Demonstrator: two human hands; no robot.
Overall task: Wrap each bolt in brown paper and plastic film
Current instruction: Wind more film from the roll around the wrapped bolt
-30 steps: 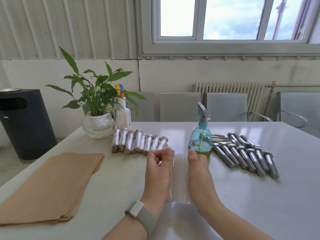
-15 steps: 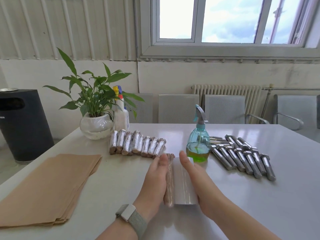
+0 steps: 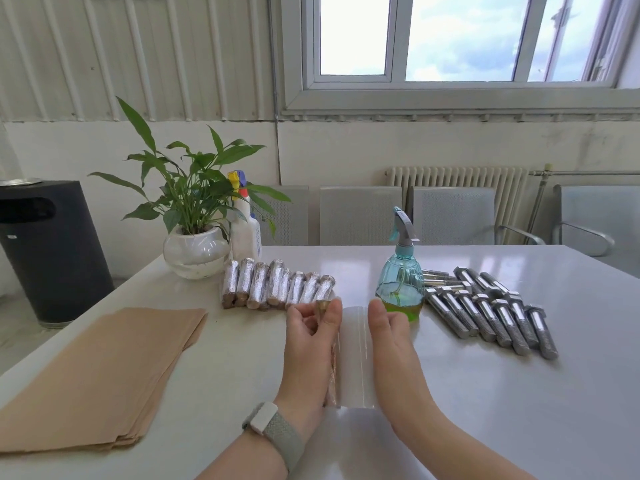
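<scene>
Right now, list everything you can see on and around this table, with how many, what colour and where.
wrapped bolts: about eight, silvery film over brown, row at table centre-left
bare bolts: roughly ten, steel grey, table right
brown paper stack: one, tan, table left
plastic film sheet: one, clear, between the hands
paper-wrapped bolt: one, brown, on the film's left edge
teal spray bottle: one, green liquid, behind the film
white spray bottle: one, beside the plant
potted plant: one, green, white pot, far left
bin: one, black, floor left
chairs: grey, behind the table
left hand: on the wrapped bolt, watch on wrist
right hand: flat on the film
</scene>
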